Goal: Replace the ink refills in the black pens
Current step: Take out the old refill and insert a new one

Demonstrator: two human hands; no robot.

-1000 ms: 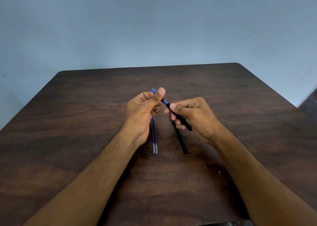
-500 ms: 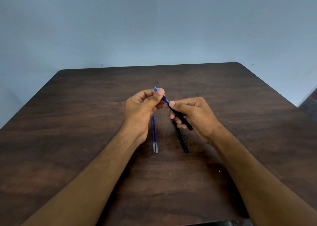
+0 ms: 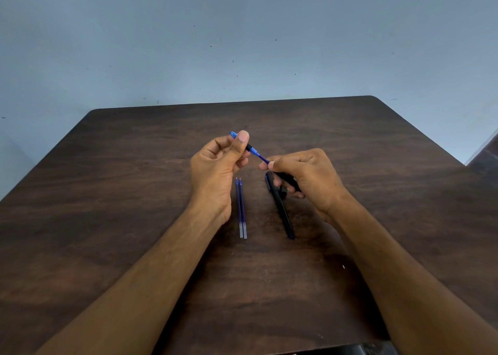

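My left hand [image 3: 218, 166] pinches the blue tip section [image 3: 249, 147] of a pen between thumb and fingers. A thin blue refill [image 3: 260, 157] shows between the tip section and the black barrel [image 3: 287, 179], which my right hand [image 3: 307, 178] grips. The two parts are a short way apart above the dark wooden table [image 3: 134, 193]. Two blue refills [image 3: 241, 209] lie side by side on the table under my left hand. A second black pen [image 3: 281, 209] lies beside them, under my right hand.
The table's far edge meets a pale blue wall [image 3: 242, 44]. A dark object [image 3: 358, 349] shows at the table's near edge, at the bottom of the view.
My hands have moved apart. The tip section has come away from the barrel toward the left, and a length of blue refill now shows between them.
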